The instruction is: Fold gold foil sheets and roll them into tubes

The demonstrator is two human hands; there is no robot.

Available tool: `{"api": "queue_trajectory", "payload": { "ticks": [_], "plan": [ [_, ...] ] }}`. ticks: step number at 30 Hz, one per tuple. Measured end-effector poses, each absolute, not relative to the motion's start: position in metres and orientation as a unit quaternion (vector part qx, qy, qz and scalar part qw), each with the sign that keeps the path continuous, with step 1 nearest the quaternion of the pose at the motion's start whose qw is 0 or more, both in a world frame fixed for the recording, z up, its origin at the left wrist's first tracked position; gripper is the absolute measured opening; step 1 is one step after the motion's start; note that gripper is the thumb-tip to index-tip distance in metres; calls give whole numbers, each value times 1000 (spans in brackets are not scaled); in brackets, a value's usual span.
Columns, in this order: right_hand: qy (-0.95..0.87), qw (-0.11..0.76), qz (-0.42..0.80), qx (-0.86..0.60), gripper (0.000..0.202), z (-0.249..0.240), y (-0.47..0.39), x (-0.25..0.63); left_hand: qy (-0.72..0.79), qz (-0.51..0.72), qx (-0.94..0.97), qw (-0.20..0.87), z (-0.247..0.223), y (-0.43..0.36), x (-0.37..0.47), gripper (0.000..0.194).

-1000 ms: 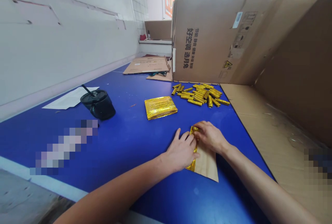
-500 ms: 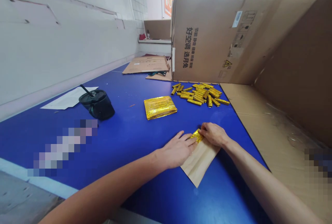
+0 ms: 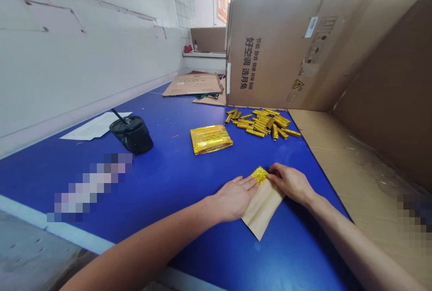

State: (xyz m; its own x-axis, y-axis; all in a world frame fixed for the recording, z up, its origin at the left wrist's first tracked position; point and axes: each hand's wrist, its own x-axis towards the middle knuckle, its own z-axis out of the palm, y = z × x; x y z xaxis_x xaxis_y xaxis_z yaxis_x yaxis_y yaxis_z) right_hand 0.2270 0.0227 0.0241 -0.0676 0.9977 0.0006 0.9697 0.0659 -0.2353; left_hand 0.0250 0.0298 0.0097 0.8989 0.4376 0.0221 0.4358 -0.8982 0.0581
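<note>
A tan paper sheet lies on the blue table with gold foil folded at its far end. My left hand rests flat on the sheet's left side, its fingertips at the foil. At the foil's right edge, my right hand has its thumb and fingers pinched together on the sheet's corner. Farther off lies a flat stack of gold foil sheets. Many small gold rolls are heaped beyond it to the right.
A black cup with a straw stands at the left beside white paper. Flat cardboard lies at the back. A large cardboard box borders the table's back and right.
My right hand has shifted slightly right, off the top of the foil to its right edge, so more foil shows. The whole view has moved a little.
</note>
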Motion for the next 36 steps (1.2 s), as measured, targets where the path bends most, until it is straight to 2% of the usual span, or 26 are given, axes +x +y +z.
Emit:
{"api": "queue_trajectory", "payload": {
  "ticks": [3,5,8,10,14,19,23,27,33,36],
  "plan": [
    [-738,90,148,-652,25,28,5,239,214,14,975,58,14,36,22,45],
    [-734,124,243,-623,29,29,-8,244,206,12,976,62,17,39,22,44],
    [-706,197,372,-569,33,29,-25,246,214,24,976,37,23,40,24,33],
    [-708,222,382,-551,34,29,-33,246,240,26,970,28,27,38,25,28],
    [-753,216,279,-555,42,25,-41,244,273,-1,958,90,37,36,26,31],
    [-802,166,22,-574,50,8,-34,240,288,-36,947,140,42,33,25,77],
    [-812,186,-78,-547,41,1,-27,242,298,-36,949,99,38,23,27,86],
    [-829,232,19,-509,19,8,-27,242,302,-45,949,76,35,19,29,80],
    [-799,224,259,-495,22,24,-15,245,309,-44,943,111,44,22,31,86],
    [-796,199,330,-467,27,30,-4,246,323,-51,938,118,47,22,32,74]
  ]
}}
